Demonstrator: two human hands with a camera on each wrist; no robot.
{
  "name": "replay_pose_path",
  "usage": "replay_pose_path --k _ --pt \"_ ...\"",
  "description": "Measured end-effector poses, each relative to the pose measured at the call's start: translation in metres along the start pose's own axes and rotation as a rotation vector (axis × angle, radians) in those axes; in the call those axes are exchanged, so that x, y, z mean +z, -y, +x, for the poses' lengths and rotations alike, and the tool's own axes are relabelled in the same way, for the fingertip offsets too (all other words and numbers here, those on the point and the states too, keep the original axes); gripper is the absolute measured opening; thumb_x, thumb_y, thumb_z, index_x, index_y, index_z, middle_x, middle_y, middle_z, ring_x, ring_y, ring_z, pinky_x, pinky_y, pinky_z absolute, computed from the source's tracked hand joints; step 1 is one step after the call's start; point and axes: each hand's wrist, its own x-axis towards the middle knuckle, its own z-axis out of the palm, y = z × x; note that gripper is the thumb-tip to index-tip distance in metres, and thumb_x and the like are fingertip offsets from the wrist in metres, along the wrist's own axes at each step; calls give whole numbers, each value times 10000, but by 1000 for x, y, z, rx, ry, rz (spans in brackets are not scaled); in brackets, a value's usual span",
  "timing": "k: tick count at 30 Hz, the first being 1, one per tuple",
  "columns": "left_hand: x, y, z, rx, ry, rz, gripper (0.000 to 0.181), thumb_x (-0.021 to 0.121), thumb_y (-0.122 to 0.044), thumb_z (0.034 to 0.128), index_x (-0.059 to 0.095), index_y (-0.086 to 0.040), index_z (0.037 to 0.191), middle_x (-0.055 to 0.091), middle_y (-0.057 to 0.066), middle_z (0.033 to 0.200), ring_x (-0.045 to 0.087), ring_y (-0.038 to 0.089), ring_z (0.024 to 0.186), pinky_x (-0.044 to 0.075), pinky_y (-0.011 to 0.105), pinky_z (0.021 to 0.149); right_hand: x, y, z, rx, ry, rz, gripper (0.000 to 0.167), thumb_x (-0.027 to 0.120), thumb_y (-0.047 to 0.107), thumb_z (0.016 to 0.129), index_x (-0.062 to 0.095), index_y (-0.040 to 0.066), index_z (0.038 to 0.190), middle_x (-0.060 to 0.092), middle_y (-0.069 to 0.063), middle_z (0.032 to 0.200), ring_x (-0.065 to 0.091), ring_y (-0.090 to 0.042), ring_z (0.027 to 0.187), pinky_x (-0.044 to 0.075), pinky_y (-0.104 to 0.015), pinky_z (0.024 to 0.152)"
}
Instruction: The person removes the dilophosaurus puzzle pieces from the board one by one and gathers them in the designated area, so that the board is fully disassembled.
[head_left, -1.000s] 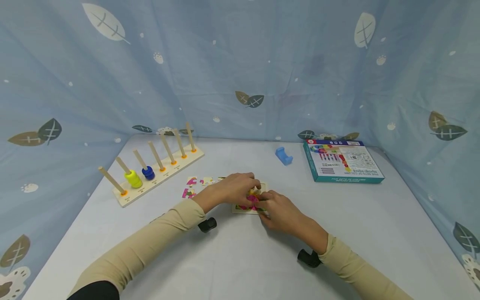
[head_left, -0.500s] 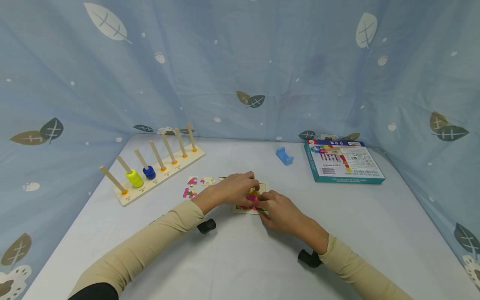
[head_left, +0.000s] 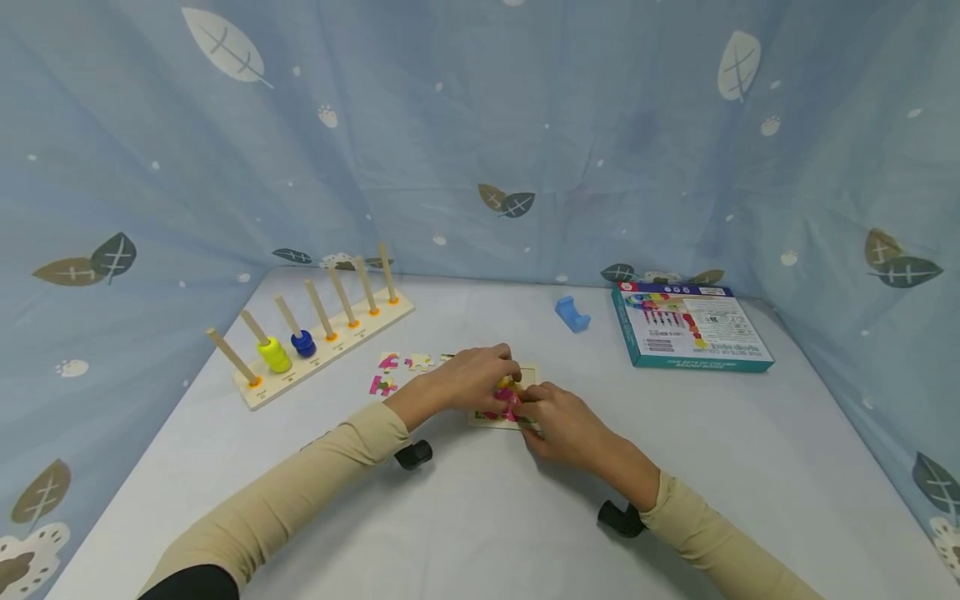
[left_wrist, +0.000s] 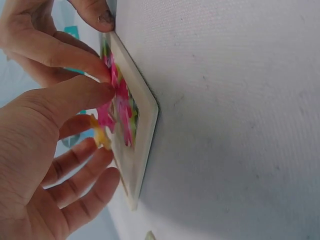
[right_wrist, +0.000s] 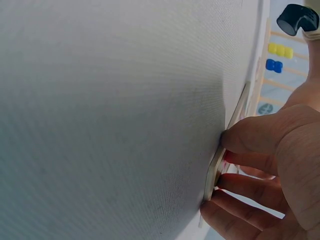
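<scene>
A wooden jigsaw puzzle tray (head_left: 529, 376) with pink, yellow and green artwork lies flat on the table, mostly covered by the hands. Over its left part, my left hand (head_left: 474, 379) pinches a pink and yellow puzzle piece (left_wrist: 102, 136) between thumb and fingers, tilted above the tray in the left wrist view. My right hand (head_left: 566, 423) grips the tray's near right corner; its thumb is at the near edge and its index finger touches the pink pieces (left_wrist: 122, 102). Loose puzzle pieces (head_left: 382, 385) lie left of the tray, partly behind the left forearm.
A wooden peg board (head_left: 352, 332) with yellow rings (head_left: 274, 356) and blue rings (head_left: 303, 343) stands at the left. Behind the tray lies a light blue plastic piece (head_left: 572, 314); a flat teal box (head_left: 693, 327) is at the back right. Patterned curtains enclose the table.
The head view has shifted slightly, so everything sits a little further right. Both hands stay at the tray with barely any movement.
</scene>
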Motion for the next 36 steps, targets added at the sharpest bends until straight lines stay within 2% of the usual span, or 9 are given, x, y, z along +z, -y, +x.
replay_pose_path --k 5,15,22,31,36 --pt "-3 3 -5 14 -25 -2 403 796 -339 843 710 -157 1193 562 2 1141 565 120 949 499 299 824 1 1 1 11 7 -1 225 812 167 830 780 79 1035 698 -85 1078 636 -227 961 558 -357 822" --pt "-22 11 -17 -9 -29 12 402 817 -314 823 722 -158 1181 561 -4 1132 556 123 909 490 305 796 -1 0 1 39 25 -16 267 812 197 833 783 97 1079 694 -83 1124 629 -228 1023 543 -362 876" --pt "-30 18 -28 -17 -47 33 391 823 -313 823 721 -158 1168 556 -4 1116 551 131 893 486 319 775 -2 1 1 46 23 -16 273 823 191 822 784 83 1070 684 -74 1107 618 -226 1030 541 -365 875" --pt "-36 29 -47 -74 -65 49 448 823 -278 807 700 -136 1214 570 10 1111 573 145 912 498 329 768 -1 2 0 50 12 -9 289 827 184 816 782 83 1083 683 -74 1113 618 -224 1033 541 -363 873" --pt "-40 37 -58 -97 -88 37 432 841 -263 794 700 -126 1179 564 7 1089 572 151 908 497 334 769 -1 2 0 49 11 -4 288 822 176 820 781 72 1085 686 -87 1118 621 -234 1028 541 -366 869"
